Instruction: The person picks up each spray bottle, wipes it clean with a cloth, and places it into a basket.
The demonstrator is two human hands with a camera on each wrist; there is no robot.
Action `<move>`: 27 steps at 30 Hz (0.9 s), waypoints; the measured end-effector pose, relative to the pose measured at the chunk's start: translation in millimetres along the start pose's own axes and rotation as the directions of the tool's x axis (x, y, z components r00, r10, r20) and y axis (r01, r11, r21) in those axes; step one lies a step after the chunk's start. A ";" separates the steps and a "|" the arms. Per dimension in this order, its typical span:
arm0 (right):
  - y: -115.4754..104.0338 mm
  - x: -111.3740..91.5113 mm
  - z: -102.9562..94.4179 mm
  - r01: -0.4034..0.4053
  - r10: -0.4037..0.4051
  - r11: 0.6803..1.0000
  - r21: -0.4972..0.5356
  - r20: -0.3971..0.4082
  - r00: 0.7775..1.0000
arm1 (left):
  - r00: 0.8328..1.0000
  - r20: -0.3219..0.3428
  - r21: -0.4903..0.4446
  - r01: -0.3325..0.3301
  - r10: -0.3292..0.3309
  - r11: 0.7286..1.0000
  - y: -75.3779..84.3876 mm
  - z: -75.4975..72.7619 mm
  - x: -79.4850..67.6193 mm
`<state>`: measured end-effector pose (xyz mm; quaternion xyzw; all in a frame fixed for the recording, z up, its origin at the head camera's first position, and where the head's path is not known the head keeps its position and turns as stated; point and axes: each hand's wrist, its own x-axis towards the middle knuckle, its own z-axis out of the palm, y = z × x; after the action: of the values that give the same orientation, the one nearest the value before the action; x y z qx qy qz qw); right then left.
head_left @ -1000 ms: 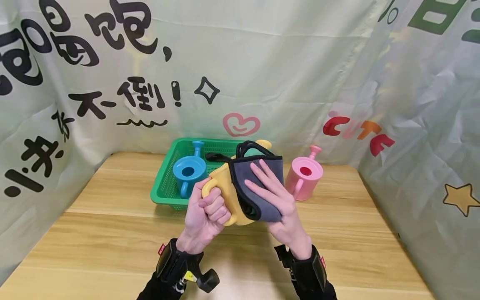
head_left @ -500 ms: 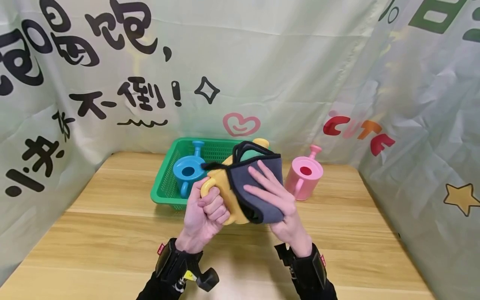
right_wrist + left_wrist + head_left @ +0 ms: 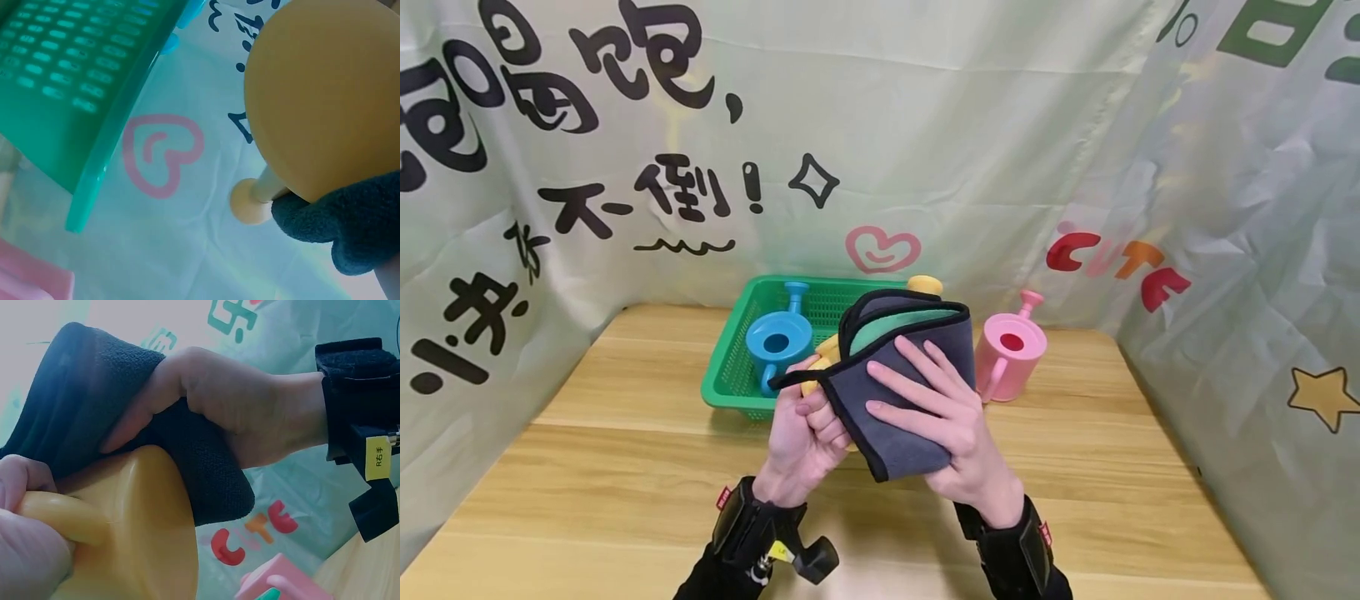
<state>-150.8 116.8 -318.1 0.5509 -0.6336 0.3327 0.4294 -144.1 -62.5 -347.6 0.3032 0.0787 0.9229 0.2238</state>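
A yellow toy watering can (image 3: 156, 519) is held above the table, mostly covered by cloth in the head view. Only its round spout head (image 3: 925, 285) and part of its handle show there. My left hand (image 3: 805, 450) grips the handle (image 3: 65, 515) with curled fingers. Over the can's side lies a folded dark grey cloth (image 3: 895, 458) with black edging and a green inner face. My right hand (image 3: 958, 433) holds this cloth against the can, its fingers spread over it; in the left wrist view the thumb (image 3: 134, 425) lies on the cloth's other side.
Behind the hands a green perforated basket (image 3: 718, 383) holds a blue watering can (image 3: 781, 329). A pink watering can (image 3: 1011, 354) stands on the wooden table (image 3: 1075, 475) to its right. A printed white curtain (image 3: 970, 167) closes off the back and sides.
My right hand has slid the cloth left and slightly down across the can, so it now covers much of the yellow side and handle. My left hand has stayed nearly in place.
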 end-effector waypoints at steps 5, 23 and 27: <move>0.7 2.8 0.9 -0.065 0.076 0.990 0.122 -0.086 0.993 | 0.999 0.046 0.059 -0.020 0.017 0.998 1.7 0.5 1.5; -4.9 4.2 -0.2 -0.222 0.221 0.975 -0.024 -0.044 0.974 | 0.998 0.059 0.058 -0.003 0.000 0.998 -1.3 -1.2 3.1; -3.5 -1.7 1.3 -0.182 0.186 0.977 -0.107 0.032 0.982 | 1.000 0.021 0.049 -0.014 0.013 0.999 -3.7 -3.0 3.7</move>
<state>-147.5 115.7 -320.4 0.4737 -0.7072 0.3261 0.4114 -147.2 -57.5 -349.1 0.3185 0.0967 0.9191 0.2107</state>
